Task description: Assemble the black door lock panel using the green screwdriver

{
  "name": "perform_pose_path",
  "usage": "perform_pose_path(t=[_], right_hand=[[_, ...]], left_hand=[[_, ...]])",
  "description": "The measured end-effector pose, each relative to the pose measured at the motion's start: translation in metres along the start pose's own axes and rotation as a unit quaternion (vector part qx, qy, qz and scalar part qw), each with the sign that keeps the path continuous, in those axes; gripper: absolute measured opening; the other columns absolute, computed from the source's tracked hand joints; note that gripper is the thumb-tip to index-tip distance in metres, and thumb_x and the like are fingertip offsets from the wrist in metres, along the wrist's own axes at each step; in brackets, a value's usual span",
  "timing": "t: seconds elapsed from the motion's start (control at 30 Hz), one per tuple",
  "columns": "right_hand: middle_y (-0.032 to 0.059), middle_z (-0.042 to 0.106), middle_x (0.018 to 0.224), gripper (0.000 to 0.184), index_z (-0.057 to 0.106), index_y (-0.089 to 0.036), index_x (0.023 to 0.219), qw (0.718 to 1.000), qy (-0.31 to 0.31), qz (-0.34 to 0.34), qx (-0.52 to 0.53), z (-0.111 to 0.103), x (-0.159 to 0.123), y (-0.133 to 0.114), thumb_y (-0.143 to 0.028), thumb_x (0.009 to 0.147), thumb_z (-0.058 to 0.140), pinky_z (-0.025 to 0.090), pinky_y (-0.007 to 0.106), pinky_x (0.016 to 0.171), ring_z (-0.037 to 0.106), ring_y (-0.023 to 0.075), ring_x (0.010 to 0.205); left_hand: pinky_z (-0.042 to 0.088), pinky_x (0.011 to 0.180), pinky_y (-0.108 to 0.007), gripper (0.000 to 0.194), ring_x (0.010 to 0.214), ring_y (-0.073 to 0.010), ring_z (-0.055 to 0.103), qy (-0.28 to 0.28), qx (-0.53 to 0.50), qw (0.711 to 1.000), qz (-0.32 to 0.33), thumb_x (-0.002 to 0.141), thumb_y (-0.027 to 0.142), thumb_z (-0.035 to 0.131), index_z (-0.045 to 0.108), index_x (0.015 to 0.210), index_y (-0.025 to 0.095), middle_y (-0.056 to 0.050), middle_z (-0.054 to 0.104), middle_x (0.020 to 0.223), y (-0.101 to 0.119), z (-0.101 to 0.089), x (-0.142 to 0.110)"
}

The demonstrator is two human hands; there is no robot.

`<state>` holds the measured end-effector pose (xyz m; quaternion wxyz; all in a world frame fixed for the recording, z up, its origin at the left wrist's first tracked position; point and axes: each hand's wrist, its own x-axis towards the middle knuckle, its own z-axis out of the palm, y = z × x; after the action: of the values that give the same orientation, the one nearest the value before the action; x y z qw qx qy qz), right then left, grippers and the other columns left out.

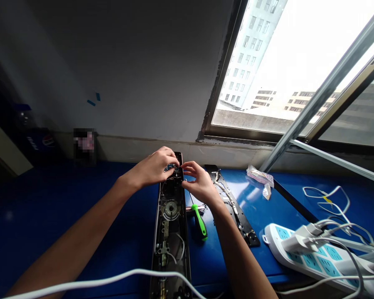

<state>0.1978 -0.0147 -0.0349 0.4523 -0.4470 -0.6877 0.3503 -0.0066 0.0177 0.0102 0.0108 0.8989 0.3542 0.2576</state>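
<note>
1. Left hand (154,168): fingers curled and arched over the far end of the electronic door lock housing (171,216), with the fingertips at a small circuit board (171,168). Any pinch is hidden.
2. Right hand (198,182): fingers curved inward, tips at the housing's far right edge, facing the left hand. Any hold cannot be told.
3. Housing: open, dark, lying flat on the blue counter (255,195). Its long axis runs straight ahead between the forearms, with the far end about equally near both hands.
4. Green-handled screwdriver (200,222): lying just right of the housing, beside the right forearm.
5. Black metal lock plate (233,207): lying aslant, right of the right forearm, a white wire along it.
6. Plastic wrapper (260,176): beyond the plate.
7. White power strip (311,259): far right, with a plugged-in adapter and white cables.
8. White cable (106,278): looping across the near foreground, above the housing's near end.
</note>
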Motion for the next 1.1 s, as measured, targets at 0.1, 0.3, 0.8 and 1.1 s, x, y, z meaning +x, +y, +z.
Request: perform_pose_path(t=[0.1, 0.3, 0.8, 1.1], right_hand=[[0.0009, 0.072, 0.102, 0.027, 0.057, -0.024, 0.092, 0.999, 0.041, 0.001, -0.032, 0.005, 0.000, 0.002, -0.015, 0.068, 0.064, 0.057, 0.027, 0.073, 0.075, 0.0201, 0.098], [0.0003, 0.068, 0.095, 0.025, 0.049, -0.025, 0.085, 0.997, 0.064, -0.007, -0.053, 0.013, -0.004, 0.002, -0.017, 0.066, 0.063, 0.053, 0.025, 0.064, 0.070, 0.0202, 0.090], [0.0029, 0.070, 0.113, 0.029, 0.055, -0.025, 0.099, 0.998, -0.031, 0.034, -0.048, -0.009, -0.023, -0.008, -0.019, 0.073, 0.066, 0.056, 0.025, 0.069, 0.074, 0.0185, 0.094], [0.0011, 0.066, 0.115, 0.025, 0.054, -0.024, 0.097, 0.995, -0.077, 0.038, -0.056, -0.016, -0.024, -0.006, -0.019, 0.075, 0.066, 0.054, 0.025, 0.070, 0.074, 0.0164, 0.090]], left_hand=[[0.055, 0.097, -0.039, 0.023, 0.117, -0.0261, 0.062, -0.012, 0.000, 1.000, -0.003, 0.089, 0.018, 0.061, 0.080, 0.100, 0.024, -0.008, 0.072, 0.112, 0.005, -0.003, -0.001], [0.055, 0.095, -0.038, 0.024, 0.113, -0.0264, 0.063, -0.054, -0.019, 0.998, -0.010, 0.086, 0.021, 0.063, 0.083, 0.100, 0.027, -0.008, 0.071, 0.110, 0.009, -0.009, -0.002], [0.053, 0.081, -0.034, 0.016, 0.106, -0.0272, 0.061, -0.074, -0.022, 0.997, -0.005, 0.083, 0.021, 0.068, 0.081, 0.090, 0.027, -0.007, 0.070, 0.090, 0.021, -0.013, -0.009], [0.042, 0.064, -0.030, 0.015, 0.087, -0.0225, 0.062, -0.099, 0.034, 0.994, -0.037, 0.080, 0.010, 0.064, 0.064, 0.074, 0.024, -0.002, 0.067, 0.081, 0.030, -0.018, -0.010]])
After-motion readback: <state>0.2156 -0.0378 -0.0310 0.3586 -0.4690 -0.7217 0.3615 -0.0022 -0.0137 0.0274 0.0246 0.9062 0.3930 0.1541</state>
